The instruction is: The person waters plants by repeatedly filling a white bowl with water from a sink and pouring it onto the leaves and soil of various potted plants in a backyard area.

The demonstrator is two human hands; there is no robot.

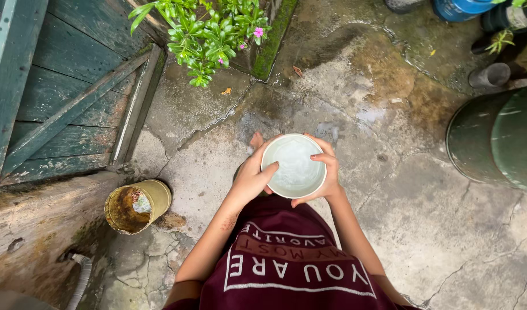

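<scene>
A white bowl holding cloudy water is held in front of my body over the wet concrete ground. My left hand cups its left side, the thumb over the rim and touching the water. My right hand wraps the right side, fingers curled over the rim. My maroon shirt with white lettering fills the bottom of the view. A bare foot shows just beyond the bowl.
A rusty yellow can with some water lies tilted at the lower left. A green wooden door stands at left. A flowering plant grows at top. A large green drum sits at right, with pots behind it.
</scene>
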